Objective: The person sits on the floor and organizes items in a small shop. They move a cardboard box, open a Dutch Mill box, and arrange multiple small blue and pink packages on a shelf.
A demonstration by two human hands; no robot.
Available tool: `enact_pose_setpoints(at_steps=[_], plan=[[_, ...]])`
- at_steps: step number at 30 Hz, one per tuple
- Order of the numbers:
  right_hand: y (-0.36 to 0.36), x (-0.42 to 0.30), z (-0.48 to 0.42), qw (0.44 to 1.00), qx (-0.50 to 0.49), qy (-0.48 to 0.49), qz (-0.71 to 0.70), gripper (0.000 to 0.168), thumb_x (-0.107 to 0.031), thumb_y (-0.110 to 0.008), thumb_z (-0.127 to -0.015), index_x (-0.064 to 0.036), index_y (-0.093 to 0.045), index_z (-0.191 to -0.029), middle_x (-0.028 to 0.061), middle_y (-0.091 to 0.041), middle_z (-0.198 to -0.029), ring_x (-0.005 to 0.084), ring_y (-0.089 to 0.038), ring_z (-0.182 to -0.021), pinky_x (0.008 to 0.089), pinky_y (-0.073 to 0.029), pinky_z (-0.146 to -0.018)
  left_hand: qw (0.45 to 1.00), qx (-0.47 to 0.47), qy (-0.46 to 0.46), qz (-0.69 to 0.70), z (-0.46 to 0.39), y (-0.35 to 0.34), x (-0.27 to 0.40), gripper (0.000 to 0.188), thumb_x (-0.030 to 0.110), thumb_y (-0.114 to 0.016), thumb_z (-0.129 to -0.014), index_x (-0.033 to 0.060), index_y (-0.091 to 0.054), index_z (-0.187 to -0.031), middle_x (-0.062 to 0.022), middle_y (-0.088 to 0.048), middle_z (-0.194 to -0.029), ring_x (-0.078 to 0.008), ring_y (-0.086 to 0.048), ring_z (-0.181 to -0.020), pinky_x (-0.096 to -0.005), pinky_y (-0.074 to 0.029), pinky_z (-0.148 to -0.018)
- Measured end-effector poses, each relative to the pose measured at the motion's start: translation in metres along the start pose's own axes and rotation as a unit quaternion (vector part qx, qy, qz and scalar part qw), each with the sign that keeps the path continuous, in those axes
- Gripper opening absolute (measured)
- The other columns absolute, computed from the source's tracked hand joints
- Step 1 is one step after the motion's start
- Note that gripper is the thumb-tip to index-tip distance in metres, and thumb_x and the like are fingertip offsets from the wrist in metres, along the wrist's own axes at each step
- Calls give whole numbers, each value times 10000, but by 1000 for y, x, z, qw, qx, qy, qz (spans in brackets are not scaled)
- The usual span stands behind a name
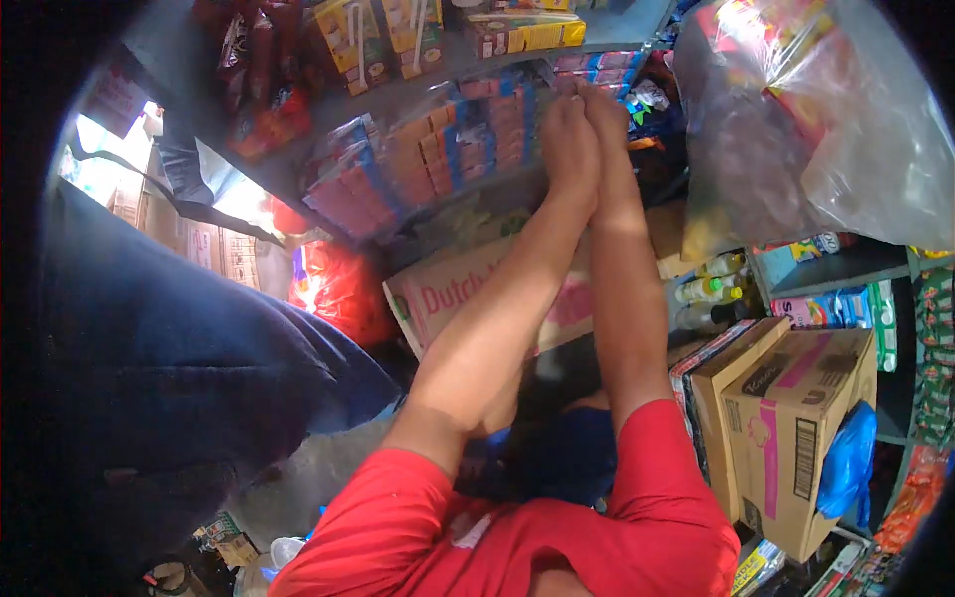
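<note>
Both arms reach up and away to a grey shelf stocked with pink small boxes banded in blue. My left hand point(568, 145) is at the right end of the front row of pink boxes point(477, 130). Close against it, my right hand point(608, 116) lies beside a further stack of pink boxes point(597, 63). The fingertips of both hands are blurred and partly hidden, so whether they grip anything does not show. Below the shelf, a Dutch Mill-style printed cardboard carton point(455, 298) lies partly behind my forearms.
A large clear plastic bag of packets point(813, 134) hangs at upper right. Stacked cardboard boxes point(791, 418) with a blue plastic bag point(847, 463) stand right of my body. Bottles point(701, 291) fill a low spot. Dark blue fabric point(186, 358) bulges at left, near a red plastic bag point(332, 287).
</note>
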State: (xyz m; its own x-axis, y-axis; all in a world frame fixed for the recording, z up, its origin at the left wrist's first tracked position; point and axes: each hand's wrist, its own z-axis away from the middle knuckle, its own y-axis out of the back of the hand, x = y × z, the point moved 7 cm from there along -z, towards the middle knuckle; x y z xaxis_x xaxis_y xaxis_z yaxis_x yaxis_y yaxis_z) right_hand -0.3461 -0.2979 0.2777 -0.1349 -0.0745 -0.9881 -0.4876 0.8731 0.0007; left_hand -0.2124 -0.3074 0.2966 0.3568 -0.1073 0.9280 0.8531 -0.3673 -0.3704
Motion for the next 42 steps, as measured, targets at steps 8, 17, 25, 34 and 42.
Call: enact_pose_setpoints(at_steps=[8,17,25,34,42], plan=[[9,11,12,980,-26,-74,-182,272,-49,-688,-866,3,-746,-1127,76,-739,-1038,168,-679,-857,298,-543,-747,994,43,95,24,16,10,18,426,257,-462,-1017,-8,-520,-1345,-169,-589,-1340,-283,-570,-1207,-412,-443,-992],[-7,32,37,996,1,-78,-43,324,-83,-704,-833,-11,-728,-1148,90,-727,-988,167,-666,-858,306,-524,-756,990,120,-52,46,-66,70,-30,484,180,-572,-975,-9,-443,-1402,-188,-560,-1321,-335,-540,-1227,-447,-407,-1042],[0,44,31,995,21,-87,-38,318,-88,-687,-840,-34,-711,-1153,61,-718,-955,149,-622,-778,288,-490,-690,955,138,-114,-237,-48,59,-17,651,22,-595,-795,-47,-415,-1417,-248,-600,-1253,-415,-566,-1211,-460,-436,-1026],[30,22,32,989,91,-24,-112,314,-108,-708,-854,-13,-696,-1153,74,-714,-1019,140,-630,-857,281,-498,-747,959,18,-106,-261,-55,31,-13,804,19,-588,-734,-61,-332,-1492,-278,-517,-1365,-406,-489,-1324,-447,-395,-1088],[140,-295,321,766,-98,589,-236,275,-182,-555,-943,1,-589,-1145,159,-613,-1117,296,-610,-1058,442,-487,-996,959,-30,-158,-233,-46,49,8,676,223,-755,-763,52,-525,-1374,-164,-573,-1357,-343,-527,-1272,-443,-400,-1087]])
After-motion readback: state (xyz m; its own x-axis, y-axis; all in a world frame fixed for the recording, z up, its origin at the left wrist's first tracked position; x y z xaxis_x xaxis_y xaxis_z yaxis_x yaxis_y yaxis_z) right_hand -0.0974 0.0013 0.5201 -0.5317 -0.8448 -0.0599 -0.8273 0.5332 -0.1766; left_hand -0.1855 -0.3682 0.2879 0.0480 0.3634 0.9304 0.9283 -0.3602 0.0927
